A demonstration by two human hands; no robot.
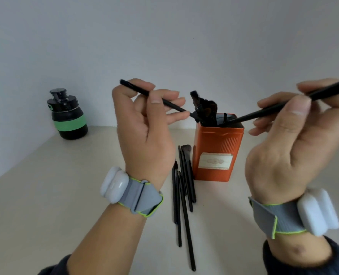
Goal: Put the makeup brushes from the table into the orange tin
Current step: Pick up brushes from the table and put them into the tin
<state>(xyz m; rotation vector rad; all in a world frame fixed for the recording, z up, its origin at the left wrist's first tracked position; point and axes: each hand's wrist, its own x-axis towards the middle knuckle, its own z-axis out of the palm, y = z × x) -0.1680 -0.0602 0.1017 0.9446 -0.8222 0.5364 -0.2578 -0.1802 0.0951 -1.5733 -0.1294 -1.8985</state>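
The orange tin (pixel 216 151) stands upright on the table, with several black brushes sticking out of its open top. My left hand (pixel 146 132) pinches a thin black brush (pixel 164 102) whose lower end points at the tin's left rim. My right hand (pixel 291 139) pinches another black brush (pixel 268 113); its lower tip sits just inside the tin's mouth. Several black makeup brushes (pixel 182 195) lie side by side on the table, left of the tin and between my wrists.
A black bottle with a green band (pixel 68 116) stands at the back left near the wall. The beige table (pixel 45 195) meets the pale wall behind the tin. Both wrists wear grey straps with white devices.
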